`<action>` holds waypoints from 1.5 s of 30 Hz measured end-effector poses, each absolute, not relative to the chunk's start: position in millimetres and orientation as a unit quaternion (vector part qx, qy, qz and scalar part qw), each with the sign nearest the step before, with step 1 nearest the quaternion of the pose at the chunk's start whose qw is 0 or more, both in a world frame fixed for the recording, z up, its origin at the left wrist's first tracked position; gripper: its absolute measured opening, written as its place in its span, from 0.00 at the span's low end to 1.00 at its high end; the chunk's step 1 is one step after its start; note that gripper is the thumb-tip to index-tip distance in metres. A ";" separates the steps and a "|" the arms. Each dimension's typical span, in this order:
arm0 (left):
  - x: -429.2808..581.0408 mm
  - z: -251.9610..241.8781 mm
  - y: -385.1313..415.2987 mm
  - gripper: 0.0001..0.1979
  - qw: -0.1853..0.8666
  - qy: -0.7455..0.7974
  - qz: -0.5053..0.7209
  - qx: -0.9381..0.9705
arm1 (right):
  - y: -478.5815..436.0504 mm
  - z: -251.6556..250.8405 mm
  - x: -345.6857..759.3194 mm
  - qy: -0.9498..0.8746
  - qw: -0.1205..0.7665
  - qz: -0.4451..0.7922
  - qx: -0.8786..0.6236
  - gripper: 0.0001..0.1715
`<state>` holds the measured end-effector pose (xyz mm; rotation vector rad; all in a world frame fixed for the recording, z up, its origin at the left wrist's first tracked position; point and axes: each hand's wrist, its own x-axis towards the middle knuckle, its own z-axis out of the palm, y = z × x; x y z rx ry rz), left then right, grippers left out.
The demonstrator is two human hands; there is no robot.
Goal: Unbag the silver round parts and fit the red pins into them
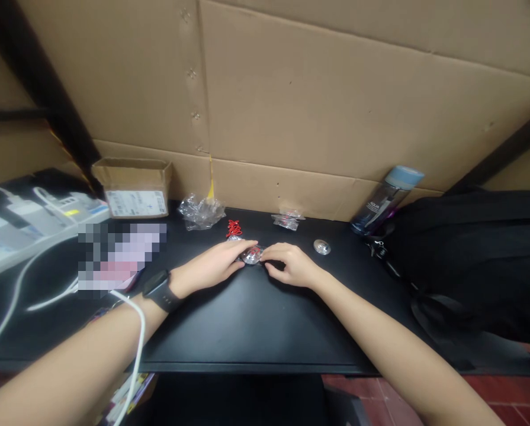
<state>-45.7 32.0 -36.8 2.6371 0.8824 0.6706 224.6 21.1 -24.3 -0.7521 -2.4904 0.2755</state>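
Observation:
A small clear, shiny round piece (251, 256) with red inside lies at the middle of the black table, between both hands. From the left, my left hand (215, 263) holds it with thumb and fingers; a black watch (161, 290) is on that wrist. On the other side, my right hand (291, 263) pinches at its right edge, where some clear film seems to show. Just behind my left fingers is a bundle of red cord (234, 228). A second clear round piece (322, 247) sits apart, to the right of my right hand.
Crumpled clear bags (201, 211) and a clear packet (288, 219) lie near the cardboard wall. At left are an open carton (134, 186), a power strip (60, 222) and a white cable (141, 331) crossing my left forearm. A bottle (384, 201) and black bag (478, 254) stand right.

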 end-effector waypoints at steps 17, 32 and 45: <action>-46.0 -24.8 31.1 0.21 0.066 0.357 0.269 0.892 | 19.7 -24.1 223.7 -0.923 0.241 0.072 -0.293 0.16; -19.5 -22.7 16.1 0.09 0.060 0.460 0.293 0.836 | 18.7 -28.4 220.9 -0.929 0.249 0.048 -0.271 0.23; -10.8 -26.5 15.4 0.12 -0.021 0.472 0.273 0.838 | 13.4 -31.2 215.6 -0.937 0.223 -0.025 -0.269 0.24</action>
